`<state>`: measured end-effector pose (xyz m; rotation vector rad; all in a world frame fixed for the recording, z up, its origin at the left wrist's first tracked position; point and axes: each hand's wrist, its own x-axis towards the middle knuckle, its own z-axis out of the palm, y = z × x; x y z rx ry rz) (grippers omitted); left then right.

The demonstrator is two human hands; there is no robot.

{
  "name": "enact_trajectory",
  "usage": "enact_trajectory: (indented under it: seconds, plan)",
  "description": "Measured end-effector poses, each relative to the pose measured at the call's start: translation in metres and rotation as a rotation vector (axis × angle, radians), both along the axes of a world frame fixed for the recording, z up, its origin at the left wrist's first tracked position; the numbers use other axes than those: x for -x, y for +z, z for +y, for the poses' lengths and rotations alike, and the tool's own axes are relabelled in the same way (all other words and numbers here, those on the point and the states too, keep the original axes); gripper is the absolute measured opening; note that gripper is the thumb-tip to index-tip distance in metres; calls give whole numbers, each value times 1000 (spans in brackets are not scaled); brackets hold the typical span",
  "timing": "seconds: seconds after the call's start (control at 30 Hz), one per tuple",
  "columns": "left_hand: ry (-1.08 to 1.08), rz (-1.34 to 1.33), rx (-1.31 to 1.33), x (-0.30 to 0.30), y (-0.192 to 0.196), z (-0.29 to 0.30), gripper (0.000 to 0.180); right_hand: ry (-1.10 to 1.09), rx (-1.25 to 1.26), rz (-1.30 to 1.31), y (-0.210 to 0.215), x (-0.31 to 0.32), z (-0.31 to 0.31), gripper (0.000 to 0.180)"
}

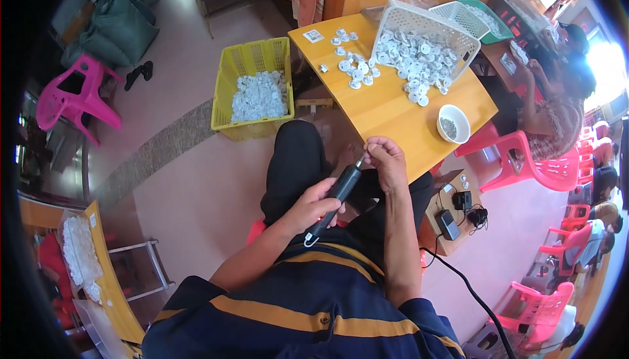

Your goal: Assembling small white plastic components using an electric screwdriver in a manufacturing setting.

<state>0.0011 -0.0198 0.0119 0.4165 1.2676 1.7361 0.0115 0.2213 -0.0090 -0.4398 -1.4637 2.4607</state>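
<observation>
head view: a black electric screwdriver (335,195) is gripped in the left hand (309,207), tip met by the right hand (386,161), fingers pinched on something too small to tell. a slip could jab those fingertips.

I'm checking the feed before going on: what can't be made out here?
Head view only:
- Whatever the right hand pinches at the tip of the black electric screwdriver: hidden by the fingers, too small.
- Contents of the white bowl: tiny grey bits, kind unclear.
- Shape of the white plastic parts spilling from the tipped basket: too small.
- Left hand covers the tool's grip.
</observation>
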Motion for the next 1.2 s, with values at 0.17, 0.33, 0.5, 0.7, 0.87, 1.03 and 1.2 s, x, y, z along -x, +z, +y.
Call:
enact_trajectory:
  seconds: [0.17,0.33,0.5,0.7,0.87,1.03,1.2]
  plan:
    - [-68,-277,-154,4,3,-5,44,29,60,-14,4,-2,2,13]
    - [33,176,73,-9,-6,2,50,101,-60,-74,6,-1,11,13]
    - [76,331,131,-9,-5,2,54,126,-37,-77,8,0,7,18]
    - [130,274,78,-3,-7,3,55,-2,7,-79,18,11,-4,28]
    - [132,249,53,1,-5,2,54,-91,-319,-124,14,35,41,30]
    - [140,231,75,1,-6,0,54,-453,-1172,-123,17,71,80,34]
    - [138,248,79,1,-4,-1,54,-565,-1438,-275,9,92,106,37]
